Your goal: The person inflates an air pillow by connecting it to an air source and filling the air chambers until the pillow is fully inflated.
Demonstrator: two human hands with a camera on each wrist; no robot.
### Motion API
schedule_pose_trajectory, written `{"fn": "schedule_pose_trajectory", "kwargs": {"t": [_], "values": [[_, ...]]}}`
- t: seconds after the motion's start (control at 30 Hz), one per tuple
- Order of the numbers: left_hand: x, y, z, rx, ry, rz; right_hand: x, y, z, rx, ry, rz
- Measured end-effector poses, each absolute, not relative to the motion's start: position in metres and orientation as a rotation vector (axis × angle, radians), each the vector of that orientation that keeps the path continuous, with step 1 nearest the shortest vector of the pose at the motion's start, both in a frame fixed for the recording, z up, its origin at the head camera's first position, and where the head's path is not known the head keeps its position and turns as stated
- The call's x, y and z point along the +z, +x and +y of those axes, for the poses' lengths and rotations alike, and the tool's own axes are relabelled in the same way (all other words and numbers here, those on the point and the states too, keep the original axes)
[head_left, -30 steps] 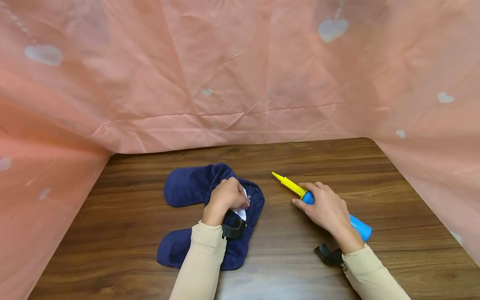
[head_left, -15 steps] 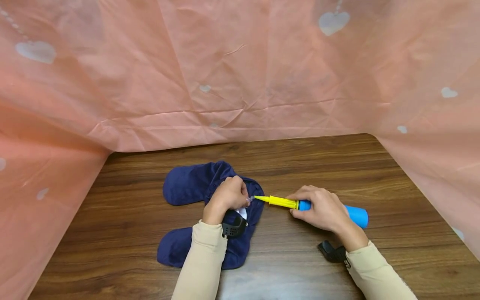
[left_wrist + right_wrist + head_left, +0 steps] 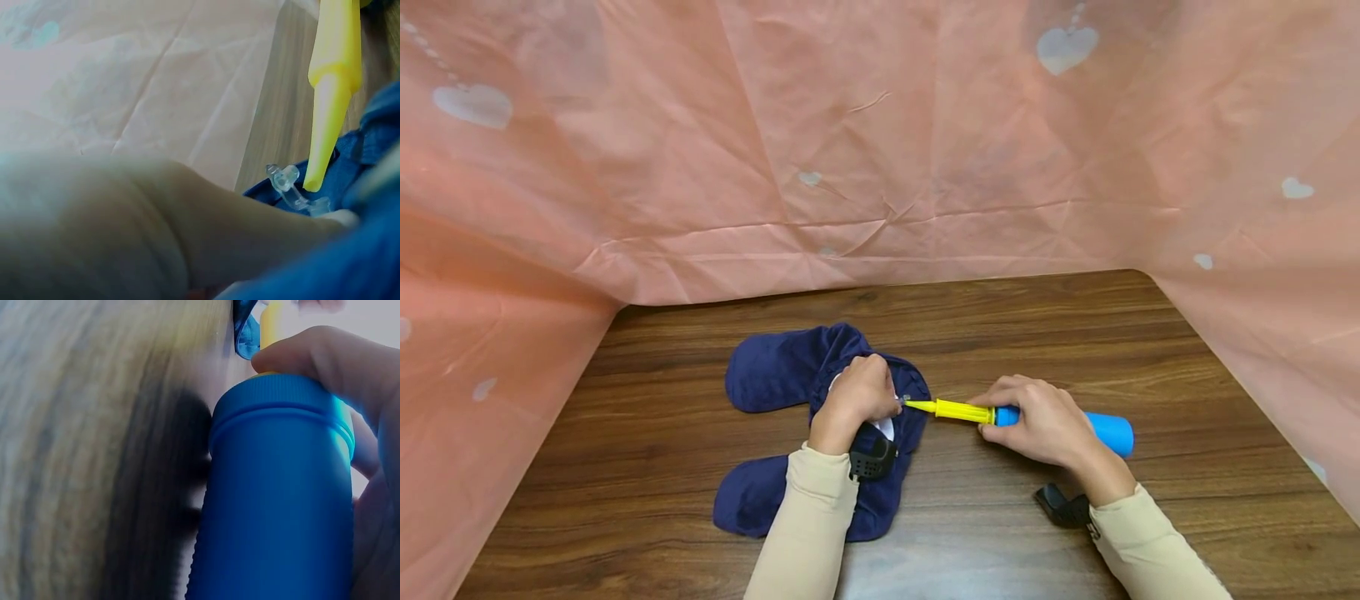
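Observation:
A navy fabric U-shaped neck pillow [image 3: 775, 372] lies flat, left of centre, with white lining showing at its opening. My left hand [image 3: 856, 396] pinches a clear plastic air valve [image 3: 287, 181] there; its small cap stands flipped up in the left wrist view. My right hand [image 3: 1041, 417] grips a hand air pump [image 3: 1111, 433] with a blue barrel and yellow nozzle end, thumb near the collar. The tapered yellow nozzle [image 3: 328, 125] points left, its tip right at the valve. In the right wrist view the blue barrel [image 3: 278, 500] fills the middle.
The brown wood-grain table [image 3: 985, 533] carries the pillow. A pink curtain [image 3: 880, 150] with pale hearts surrounds the back and both sides. Black wrist devices [image 3: 872, 458] are worn at both wrists, close to the table.
My right hand has swung the pump from pointing up-left to nearly level, bringing its nozzle left to the valve. My left hand has stayed at the pillow's opening.

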State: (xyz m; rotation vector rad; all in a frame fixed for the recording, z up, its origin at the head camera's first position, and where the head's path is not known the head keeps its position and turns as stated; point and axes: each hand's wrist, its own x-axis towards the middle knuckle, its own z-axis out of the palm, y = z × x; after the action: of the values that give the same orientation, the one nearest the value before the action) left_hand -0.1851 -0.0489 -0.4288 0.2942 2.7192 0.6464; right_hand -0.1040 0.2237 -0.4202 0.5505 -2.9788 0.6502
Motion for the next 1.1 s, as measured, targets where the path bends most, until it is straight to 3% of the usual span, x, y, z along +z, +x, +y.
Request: {"fn": "schedule_pose_trajectory", "kwargs": {"t": [0.63,1.1], "values": [[-0.418,-0.181,-0.051,0.720,0.261,2.691,-0.418,-0.104,0.221,0.651,0.609,-2.970],[-0.455,-0.203,-0.060,0.867,0.367,2.689,-0.420,-0.101,0.216,0.623,0.591,-2.943]]}}
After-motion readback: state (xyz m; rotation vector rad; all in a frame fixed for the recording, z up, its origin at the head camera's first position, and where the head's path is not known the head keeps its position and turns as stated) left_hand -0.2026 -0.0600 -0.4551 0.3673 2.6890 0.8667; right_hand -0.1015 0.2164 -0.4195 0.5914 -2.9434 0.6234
